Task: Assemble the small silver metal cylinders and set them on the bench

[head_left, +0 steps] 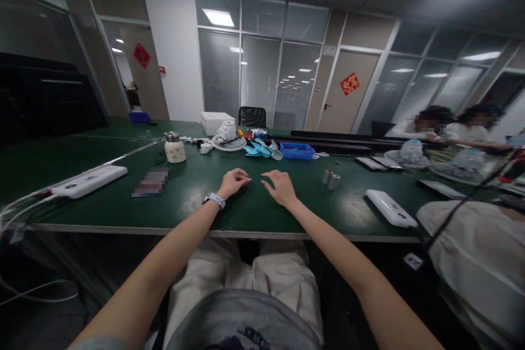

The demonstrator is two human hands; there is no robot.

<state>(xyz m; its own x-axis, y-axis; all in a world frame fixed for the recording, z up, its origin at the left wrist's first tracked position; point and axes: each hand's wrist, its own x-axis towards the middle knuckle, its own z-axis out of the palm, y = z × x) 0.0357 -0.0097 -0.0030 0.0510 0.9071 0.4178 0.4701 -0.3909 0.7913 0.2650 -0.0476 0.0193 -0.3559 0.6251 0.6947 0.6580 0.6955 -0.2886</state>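
Both my arms reach out over a dark green table [123,205]. My left hand [233,181], with a watch on its wrist, rests on the table, its fingers curled and pinched together. My right hand [280,186] lies close beside it with its fingertips curled towards the left hand. A small gap separates the two sets of fingertips. Whether anything is held between the fingers is too small to make out. The nearest objects are two small grey cylinders [331,179], off to the right of my right hand.
A white power strip [90,180] lies at the left, another white device [390,208] at the right. Further back stand a small flask [175,147], a white fan [228,138], a blue tray [296,150] and a white box [216,121]. Other people sit at the far right.
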